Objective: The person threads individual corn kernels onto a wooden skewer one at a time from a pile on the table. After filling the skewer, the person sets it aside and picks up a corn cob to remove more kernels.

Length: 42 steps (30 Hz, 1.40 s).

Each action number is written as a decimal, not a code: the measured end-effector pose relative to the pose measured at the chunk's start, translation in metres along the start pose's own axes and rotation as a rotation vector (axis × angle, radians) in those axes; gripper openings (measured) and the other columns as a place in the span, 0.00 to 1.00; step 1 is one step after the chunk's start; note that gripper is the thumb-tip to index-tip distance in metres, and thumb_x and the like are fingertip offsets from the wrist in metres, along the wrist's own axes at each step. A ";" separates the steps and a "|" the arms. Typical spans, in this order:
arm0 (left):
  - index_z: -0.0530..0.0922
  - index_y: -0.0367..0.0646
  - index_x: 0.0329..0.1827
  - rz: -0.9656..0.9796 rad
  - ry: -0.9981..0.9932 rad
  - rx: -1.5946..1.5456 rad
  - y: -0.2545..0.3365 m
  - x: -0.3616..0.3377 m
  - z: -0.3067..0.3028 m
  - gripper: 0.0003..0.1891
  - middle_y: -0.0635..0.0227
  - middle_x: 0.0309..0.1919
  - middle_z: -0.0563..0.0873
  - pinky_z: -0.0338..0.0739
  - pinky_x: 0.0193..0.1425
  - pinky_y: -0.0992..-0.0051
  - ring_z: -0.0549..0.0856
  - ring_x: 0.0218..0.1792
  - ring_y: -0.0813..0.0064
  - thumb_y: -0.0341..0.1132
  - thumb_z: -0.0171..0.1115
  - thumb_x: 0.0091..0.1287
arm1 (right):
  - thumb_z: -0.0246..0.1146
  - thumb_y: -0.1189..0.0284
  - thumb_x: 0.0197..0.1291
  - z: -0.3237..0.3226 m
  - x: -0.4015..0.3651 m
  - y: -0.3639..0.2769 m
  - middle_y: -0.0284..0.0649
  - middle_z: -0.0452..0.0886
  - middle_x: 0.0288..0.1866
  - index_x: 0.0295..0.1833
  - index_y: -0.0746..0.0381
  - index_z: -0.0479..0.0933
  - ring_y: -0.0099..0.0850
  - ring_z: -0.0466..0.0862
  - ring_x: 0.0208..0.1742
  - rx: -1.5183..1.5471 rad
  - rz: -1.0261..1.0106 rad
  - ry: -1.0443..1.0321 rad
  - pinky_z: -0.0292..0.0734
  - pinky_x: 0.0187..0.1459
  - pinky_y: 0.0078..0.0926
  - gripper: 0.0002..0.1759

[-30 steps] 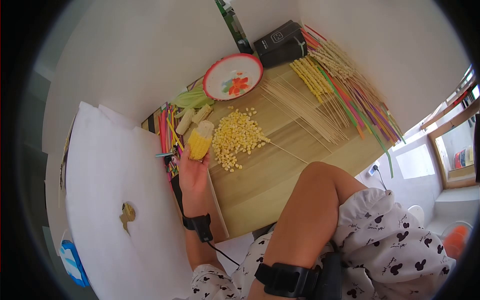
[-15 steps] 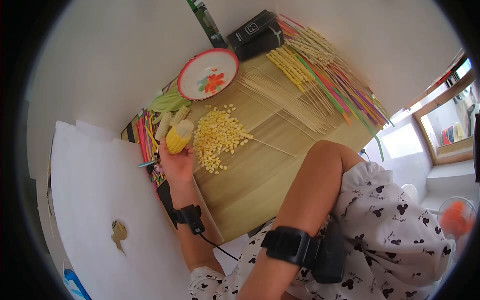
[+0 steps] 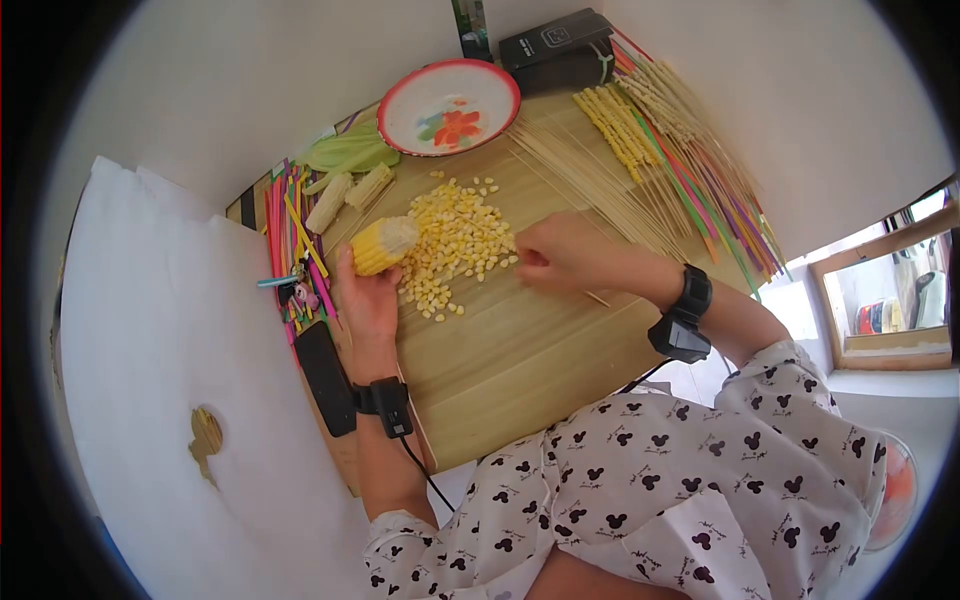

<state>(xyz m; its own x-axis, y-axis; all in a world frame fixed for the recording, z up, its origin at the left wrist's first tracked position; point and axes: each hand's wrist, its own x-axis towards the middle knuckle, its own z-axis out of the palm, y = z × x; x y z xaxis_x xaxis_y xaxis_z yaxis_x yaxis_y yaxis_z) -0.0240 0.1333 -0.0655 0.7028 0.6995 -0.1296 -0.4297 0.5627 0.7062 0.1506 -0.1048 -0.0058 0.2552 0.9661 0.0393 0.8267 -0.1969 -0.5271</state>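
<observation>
A partly stripped yellow corn cob [image 3: 376,250] rests in my left hand [image 3: 368,302], whose fingers are wrapped round its lower side. Loose kernels [image 3: 455,240] lie in a pile on the wooden table [image 3: 500,370], just right of the cob. My right hand [image 3: 562,255] is over the table at the pile's right edge, fingers curled and slightly blurred; what they hold, if anything, is hidden. The end of a thin wooden stick [image 3: 598,298] shows below that hand.
Two bare cobs [image 3: 329,203] lie by green husks [image 3: 352,153]. Behind are a red-rimmed plate [image 3: 448,108] and a black box [image 3: 555,50]. Bare skewers [image 3: 590,180], kernel-threaded skewers [image 3: 618,130] and coloured strips lie right. A black phone [image 3: 325,378] is at the left edge.
My right hand, hidden before, has come into view beside the kernels. The view has shifted. My left hand still holds the cob, now tilted more to the side.
</observation>
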 end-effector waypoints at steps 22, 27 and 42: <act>0.75 0.43 0.55 0.061 -0.047 0.120 -0.005 -0.003 0.007 0.17 0.68 0.50 0.83 0.76 0.42 0.72 0.81 0.47 0.73 0.47 0.54 0.74 | 0.61 0.75 0.50 -0.012 -0.026 0.032 0.49 0.80 0.26 0.31 0.66 0.75 0.48 0.81 0.29 0.146 0.161 0.203 0.74 0.32 0.41 0.05; 0.75 0.43 0.55 0.066 -0.020 0.123 -0.004 -0.003 0.006 0.18 0.68 0.50 0.83 0.76 0.42 0.72 0.81 0.48 0.74 0.47 0.54 0.73 | 0.63 0.75 0.53 -0.010 -0.022 0.043 0.45 0.81 0.26 0.32 0.66 0.76 0.39 0.82 0.28 0.042 0.199 0.203 0.76 0.33 0.33 0.05; 0.75 0.40 0.51 0.189 -0.046 0.368 -0.009 -0.007 0.014 0.15 0.67 0.45 0.83 0.75 0.41 0.74 0.81 0.43 0.76 0.43 0.56 0.73 | 0.62 0.72 0.54 -0.010 -0.001 0.032 0.46 0.80 0.26 0.31 0.64 0.76 0.45 0.82 0.32 0.010 0.136 0.297 0.75 0.35 0.40 0.06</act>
<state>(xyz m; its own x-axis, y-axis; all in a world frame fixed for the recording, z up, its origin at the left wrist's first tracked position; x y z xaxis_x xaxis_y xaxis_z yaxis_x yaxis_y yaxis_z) -0.0168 0.1175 -0.0610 0.6589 0.7504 0.0518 -0.3283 0.2250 0.9174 0.1813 -0.1138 -0.0144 0.4992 0.8399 0.2129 0.7702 -0.3176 -0.5531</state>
